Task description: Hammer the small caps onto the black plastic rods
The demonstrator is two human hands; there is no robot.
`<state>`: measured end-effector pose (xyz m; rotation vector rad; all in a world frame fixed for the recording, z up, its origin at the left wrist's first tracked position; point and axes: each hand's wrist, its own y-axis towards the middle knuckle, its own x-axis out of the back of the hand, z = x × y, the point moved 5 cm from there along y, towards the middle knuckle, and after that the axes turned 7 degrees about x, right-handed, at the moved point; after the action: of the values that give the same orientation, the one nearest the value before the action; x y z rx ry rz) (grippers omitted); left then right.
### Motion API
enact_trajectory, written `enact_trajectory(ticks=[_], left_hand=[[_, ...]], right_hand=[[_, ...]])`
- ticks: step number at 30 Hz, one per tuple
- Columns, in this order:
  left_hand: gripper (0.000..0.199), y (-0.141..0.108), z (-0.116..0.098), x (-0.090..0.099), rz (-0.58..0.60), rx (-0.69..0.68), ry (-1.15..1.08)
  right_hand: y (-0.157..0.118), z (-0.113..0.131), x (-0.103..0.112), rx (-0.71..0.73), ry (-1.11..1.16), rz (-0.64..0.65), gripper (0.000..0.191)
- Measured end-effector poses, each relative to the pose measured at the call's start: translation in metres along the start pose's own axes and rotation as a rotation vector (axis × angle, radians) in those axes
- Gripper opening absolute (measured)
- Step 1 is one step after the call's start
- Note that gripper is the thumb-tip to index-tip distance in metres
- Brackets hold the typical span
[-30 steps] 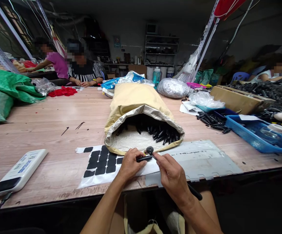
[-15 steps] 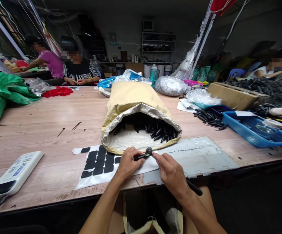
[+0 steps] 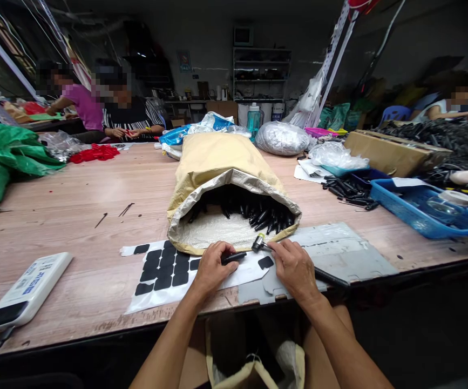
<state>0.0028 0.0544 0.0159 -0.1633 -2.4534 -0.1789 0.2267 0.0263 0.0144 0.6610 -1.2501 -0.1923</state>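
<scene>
1. Progress: judged mid-work. One black piece (image 3: 236,257) is in hand – not set down. Similar pieces (image 3: 264,219) are heaped inside the sack (image 3: 228,156), and more are left in a loose pile (image 3: 343,189) to the right. Which of these are finished cannot be told, so no done/left count can be given.
2. Left hand (image 3: 213,265): black piece grasped between thumb and fingers, free end pointing right. Contact with the sheet (image 3: 234,278) below cannot be told.
3. Right hand (image 3: 296,267): small hammer (image 3: 258,242) gripped by its shaft, close to the head; handle is seen past the wrist, to the right. Head is held just beside the black piece's free end; no contact can be confirmed.
4. Location: black piece is held before the sack's mouth, near the front edge of the table (image 3: 96,232).
5. Look: black piece is slim, straight, slightly glossy; finer detail too small. Hammer has a metal head – yellow-green face up, dark face down – and a black handle.
6. Nearby: dark rounded squares are stuck on the sheet; gray board (image 3: 339,254) to its right.
</scene>
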Motion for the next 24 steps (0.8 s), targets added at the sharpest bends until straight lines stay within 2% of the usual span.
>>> enact_trajectory(ticks=[15,18,20,22,24], left_hand=[[0.016,0.001,0.001,0.001,0.0,-0.006,-0.025],[0.02,-0.007,-0.011,0.007,0.025,-0.043,-0.091],[0.024,-0.023,-0.028,0.007,0.141,-0.076,-0.154],[0.026,-0.048,-0.047,-0.003,0.363,-0.099,-0.196],[0.028,-0.076,-0.057,-0.022,0.581,-0.095,-0.167]], right_hand=[[-0.001,0.002,0.002,-0.012,0.014,0.007,0.029],[0.0,0.001,0.001,-0.016,0.023,0.009,0.028],[0.0,0.001,0.001,-0.018,0.023,0.009,0.027],[0.0,0.0,0.001,-0.02,0.021,0.01,0.027],[0.0,0.0,0.001,-0.022,0.017,0.013,0.026]])
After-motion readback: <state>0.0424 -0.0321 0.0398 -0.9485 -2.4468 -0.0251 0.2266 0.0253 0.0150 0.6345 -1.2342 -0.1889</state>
